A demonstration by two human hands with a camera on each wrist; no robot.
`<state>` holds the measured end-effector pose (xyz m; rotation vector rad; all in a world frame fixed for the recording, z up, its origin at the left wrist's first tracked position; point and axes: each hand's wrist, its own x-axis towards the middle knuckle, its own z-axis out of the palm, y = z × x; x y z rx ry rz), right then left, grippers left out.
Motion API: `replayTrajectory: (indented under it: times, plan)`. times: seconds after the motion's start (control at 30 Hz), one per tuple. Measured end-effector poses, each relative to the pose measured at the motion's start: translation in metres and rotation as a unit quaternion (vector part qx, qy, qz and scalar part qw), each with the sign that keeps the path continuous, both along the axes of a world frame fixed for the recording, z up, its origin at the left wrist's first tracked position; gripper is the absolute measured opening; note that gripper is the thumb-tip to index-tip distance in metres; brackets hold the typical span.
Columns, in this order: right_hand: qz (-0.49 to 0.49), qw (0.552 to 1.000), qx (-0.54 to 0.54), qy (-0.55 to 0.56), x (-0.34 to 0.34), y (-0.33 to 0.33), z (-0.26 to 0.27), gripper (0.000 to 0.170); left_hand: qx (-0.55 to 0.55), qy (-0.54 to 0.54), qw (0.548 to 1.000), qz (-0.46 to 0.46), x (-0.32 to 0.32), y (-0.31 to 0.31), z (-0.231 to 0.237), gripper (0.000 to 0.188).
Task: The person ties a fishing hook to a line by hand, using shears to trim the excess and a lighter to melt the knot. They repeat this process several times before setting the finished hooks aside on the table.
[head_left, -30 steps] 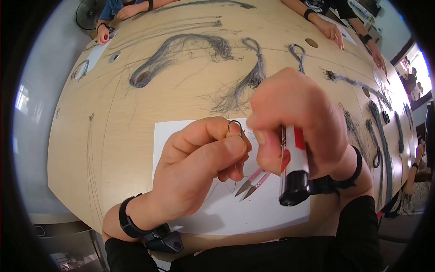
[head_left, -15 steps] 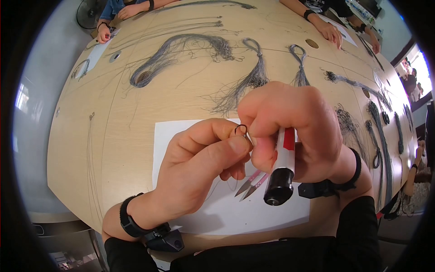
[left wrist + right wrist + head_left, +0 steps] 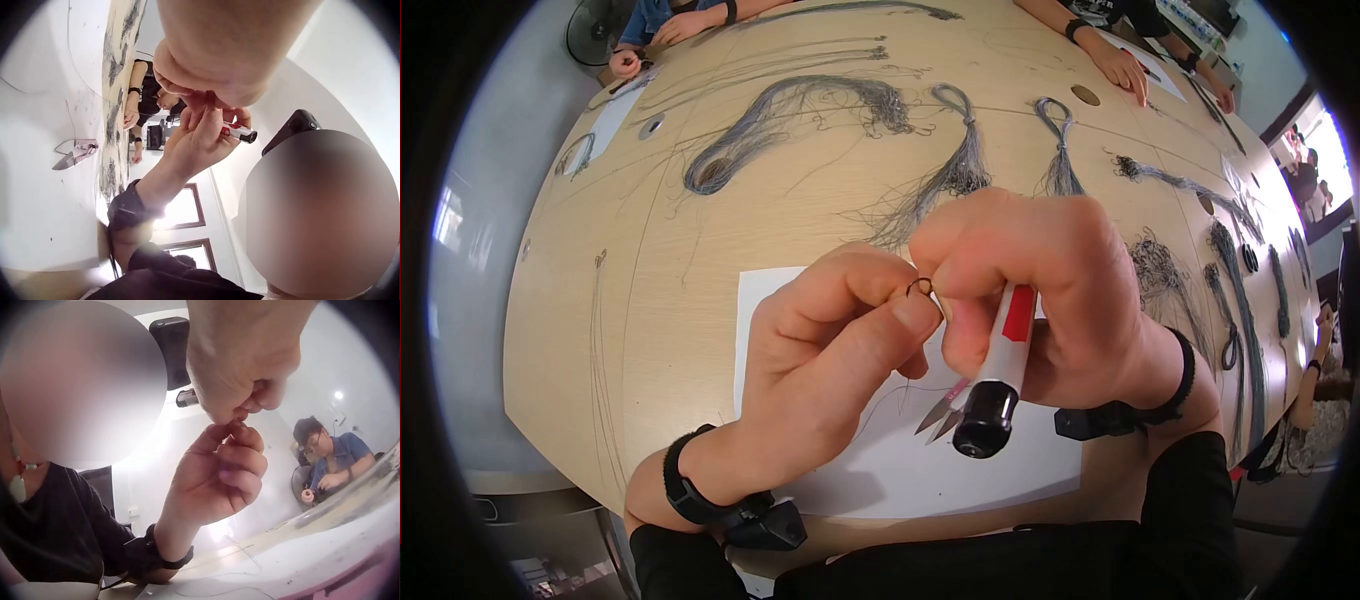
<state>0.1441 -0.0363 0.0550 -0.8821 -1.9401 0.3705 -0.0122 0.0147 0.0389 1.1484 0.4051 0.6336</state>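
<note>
In the head view, my left hand [image 3: 830, 350] pinches a small dark fish hook [image 3: 919, 286] between thumb and forefinger, its bend showing above the thumb. My right hand [image 3: 1050, 260] meets it there, with thumb and forefinger close together right at the hook. A white-and-red tube with a black end [image 3: 1004, 360] is gripped in that same hand, slanting down toward me. Thin line [image 3: 888, 392] trails beneath the left hand. Pink thread snips [image 3: 940, 415] lie on white paper [image 3: 960, 490], partly hidden by the tube; the left wrist view shows these snips [image 3: 78, 153] too.
Bundles of grey line with hooks, such as a long looped one [image 3: 775, 110] and a tied one [image 3: 965, 150], spread over the wooden table [image 3: 690, 350]. More bundles [image 3: 1240, 310] lie along the right side. Other people's hands [image 3: 1115, 70] work at the far edge.
My right hand has come left and slightly down to the left fingertips, bringing the tube left over the snips. The hook has tipped a little in the left fingers.
</note>
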Motion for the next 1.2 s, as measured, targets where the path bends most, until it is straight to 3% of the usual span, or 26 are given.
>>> replayTrajectory:
  times: [0.17, 0.3, 0.37, 0.4, 0.8, 0.93, 1.03, 1.1, 1.13, 1.2]
  plan:
    - [-0.010, 1.000, 0.002, 0.008, 0.001, -0.002, 0.000, 0.030, 0.003, -0.039, 0.999, -0.001, -0.003, 0.003, -0.002, 0.008]
    - [-0.061, 0.996, 0.067, -0.005, 0.005, 0.001, 0.001, 0.030, -0.004, -0.059, 0.998, -0.009, -0.002, 0.002, -0.002, 0.011]
    - [-0.053, 0.991, -0.036, 0.114, -0.001, -0.002, 0.004, 0.031, -0.009, -0.065, 0.998, -0.008, -0.001, 0.001, -0.001, 0.012]
    - [-0.035, 0.992, -0.039, 0.119, -0.001, -0.001, 0.003, 0.033, -0.011, -0.064, 0.998, -0.009, -0.002, 0.001, -0.001, 0.012]
    - [-0.028, 0.998, 0.007, 0.051, -0.003, 0.000, -0.003, 0.027, -0.031, -0.066, 0.997, -0.035, 0.001, -0.003, -0.002, 0.009]
    - [-0.048, 0.993, -0.011, 0.103, -0.003, 0.001, -0.002, 0.023, -0.080, -0.046, 0.995, -0.035, 0.000, -0.001, -0.001, 0.012]
    - [-0.167, 0.972, -0.163, -0.002, 0.013, 0.005, 0.006, 0.010, -0.049, -0.054, 0.997, -0.024, 0.001, 0.003, -0.005, 0.015]
    - [-0.208, 0.947, -0.170, -0.179, 0.030, 0.011, -0.005, 0.016, -0.046, -0.068, 0.996, -0.028, 0.000, 0.005, -0.006, 0.015]
    - [-0.208, 0.947, -0.169, -0.179, 0.036, 0.014, -0.013, 0.016, -0.045, -0.078, 0.995, -0.030, 0.000, 0.005, -0.006, 0.015]
    - [-0.196, 0.892, -0.276, -0.300, 0.044, 0.020, -0.031, 0.021, -0.043, -0.089, 0.995, -0.033, 0.000, 0.004, -0.007, 0.016]
